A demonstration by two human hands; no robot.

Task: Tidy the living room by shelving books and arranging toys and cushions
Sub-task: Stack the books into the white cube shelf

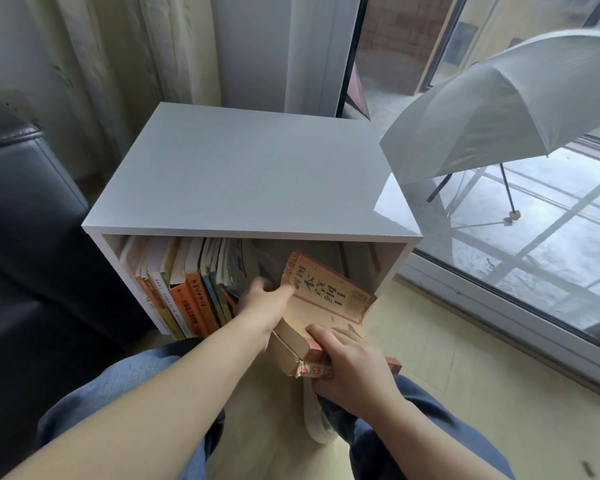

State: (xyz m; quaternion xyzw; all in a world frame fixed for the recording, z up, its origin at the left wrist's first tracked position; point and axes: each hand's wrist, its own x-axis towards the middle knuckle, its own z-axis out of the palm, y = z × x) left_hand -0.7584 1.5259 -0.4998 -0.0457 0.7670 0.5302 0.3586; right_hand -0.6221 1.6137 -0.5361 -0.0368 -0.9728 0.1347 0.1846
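The book points 12 o'clock into the shelf gap. The right hand has its fingers clamped on the near end. The left hand sits at 9 o'clock, its grip unclear.

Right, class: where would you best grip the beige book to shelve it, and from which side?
Grip the book at its near end, across the thick page block, coming from the front right, as the right hand does. Its far end points into the gap in the shelf, and the shelved books crowd its left.
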